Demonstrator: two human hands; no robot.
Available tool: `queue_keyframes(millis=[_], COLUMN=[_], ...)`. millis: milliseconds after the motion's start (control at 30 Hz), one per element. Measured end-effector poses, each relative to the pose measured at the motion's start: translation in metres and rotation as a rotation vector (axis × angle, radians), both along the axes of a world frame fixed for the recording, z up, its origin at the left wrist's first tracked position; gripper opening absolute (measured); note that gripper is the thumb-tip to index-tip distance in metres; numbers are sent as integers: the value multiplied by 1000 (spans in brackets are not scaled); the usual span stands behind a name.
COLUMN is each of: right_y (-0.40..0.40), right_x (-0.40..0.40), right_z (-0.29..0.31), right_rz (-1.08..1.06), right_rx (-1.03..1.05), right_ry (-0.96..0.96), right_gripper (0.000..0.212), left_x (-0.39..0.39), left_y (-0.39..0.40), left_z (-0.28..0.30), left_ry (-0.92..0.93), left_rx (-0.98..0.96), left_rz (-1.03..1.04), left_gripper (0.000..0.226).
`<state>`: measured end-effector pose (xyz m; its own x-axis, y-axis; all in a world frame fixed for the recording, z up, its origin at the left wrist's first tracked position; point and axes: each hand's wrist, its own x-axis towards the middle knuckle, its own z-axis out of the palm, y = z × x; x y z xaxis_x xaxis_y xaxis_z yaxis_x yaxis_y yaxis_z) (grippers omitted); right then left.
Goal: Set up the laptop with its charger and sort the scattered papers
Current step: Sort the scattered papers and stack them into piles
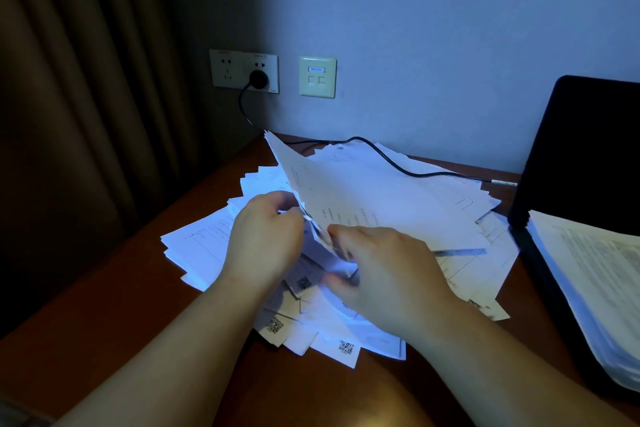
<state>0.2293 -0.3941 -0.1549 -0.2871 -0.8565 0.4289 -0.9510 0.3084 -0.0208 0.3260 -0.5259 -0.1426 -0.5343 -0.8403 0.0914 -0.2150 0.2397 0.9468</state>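
We see the left hand (263, 236) pinching a raised sheaf of sheets (363, 204) above the scattered papers (204, 246) on the bench (104, 295), while the right hand (384, 274), blurred, curls around its lower edge.

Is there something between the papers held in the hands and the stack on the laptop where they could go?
Nothing visible blocks it. The lifted sheets are right beside the stack on the laptop. The charger cable lies farther back, over the scattered papers.

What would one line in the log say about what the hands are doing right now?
step: sorting papers | left hand: grips lifted sheets | right hand: in loose pile | charger plug: in wall socket
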Motion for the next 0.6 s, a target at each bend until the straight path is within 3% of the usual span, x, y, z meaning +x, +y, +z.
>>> queue_keyframes(millis=[100, 300, 333, 400, 467, 533, 600], right_y=[-1, -2, -3, -6, -8, -7, -5], right_x=[1, 3, 2, -1, -2, -4, -10], right_z=[1, 3, 1, -7, -9, -11, -13], right_rz=[8, 26, 9, -28, -35, 2, 17], right_rx=[46, 60, 72, 79, 41, -100, -265], right_ry=[-5, -7, 30, 121, 181, 161, 82], right_gripper=[22, 10, 12, 45, 62, 48, 28], left_x=[-1, 3, 2, 1, 1, 2, 3], left_y=[-1, 0, -1, -3, -4, -2, -2], left_z=[0, 7, 7, 6, 8, 11, 11], left_ry=[36, 104, 100, 79, 79, 112, 161], left_rx=[49, 180, 218, 274, 316, 333, 331], left_rz=[23, 56, 64, 100, 122, 134, 168], left_gripper=[36, 30, 33, 37, 27, 16, 19])
